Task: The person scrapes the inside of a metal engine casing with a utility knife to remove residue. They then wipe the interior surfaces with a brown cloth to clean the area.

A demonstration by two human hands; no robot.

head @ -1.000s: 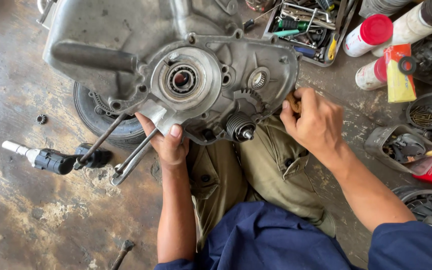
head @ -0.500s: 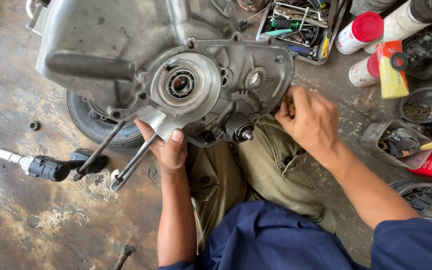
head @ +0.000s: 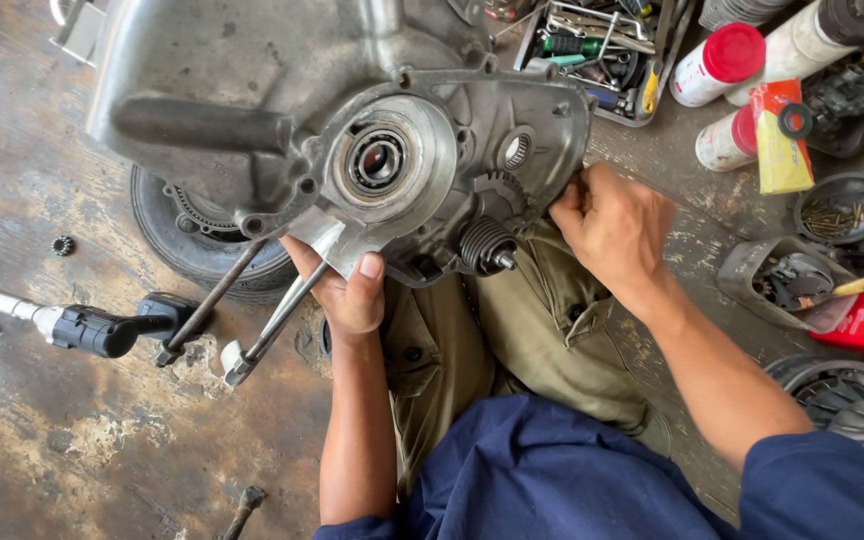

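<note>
- The grey engine crankcase (head: 352, 110) rests tilted over the person's knees and the concrete floor (head: 42, 440), its long axis running from upper left down to the lower right.
- The left hand (head: 347, 290) props its lower edge from beneath, fingers curled, thumb pressed on the metal.
- The right hand (head: 617, 225) meets the right rim, fingers bunched tight; whether they pinch something I cannot tell.
- Both hands touch it; a black-handled tool (head: 82, 325) lies well apart, to the left.

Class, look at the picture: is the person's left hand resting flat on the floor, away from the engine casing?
No: the left hand grips the lower edge of the grey engine casing, thumb on its face, while the right hand holds its right edge.
</note>
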